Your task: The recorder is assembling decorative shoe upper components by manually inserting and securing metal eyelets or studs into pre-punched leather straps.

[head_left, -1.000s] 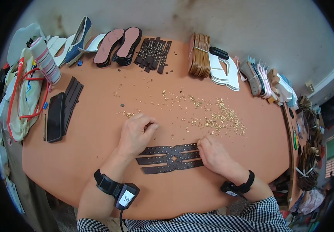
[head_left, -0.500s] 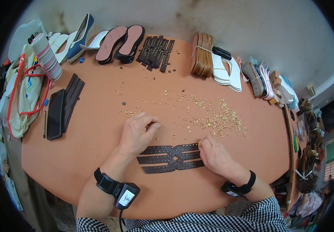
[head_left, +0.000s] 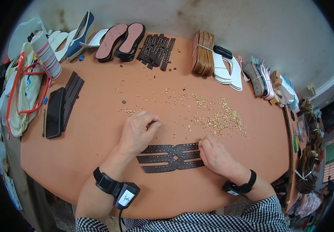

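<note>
A dark brown studded shoe strap piece (head_left: 167, 158), slotted at both ends with a diamond hole at its centre, lies flat in front of me. My right hand (head_left: 216, 154) is at its upper right end, thumb and fingertips pinched together there; whatever sits between them is hidden. Above the strap's left part, my left hand (head_left: 139, 131) is curled with thumb against forefinger, and I cannot make out anything in it. Small gold studs (head_left: 226, 118) are scattered over the table beyond both hands, thickest at the right.
Studded straps (head_left: 157, 50) are piled at the far side, beside pink-topped soles (head_left: 132, 38). Bundled brown soles (head_left: 202, 54) and white insole pieces (head_left: 227, 73) stand far right. A black phone (head_left: 55, 114), plain dark strips (head_left: 72, 94) and a striped bottle (head_left: 46, 54) lie or stand at left.
</note>
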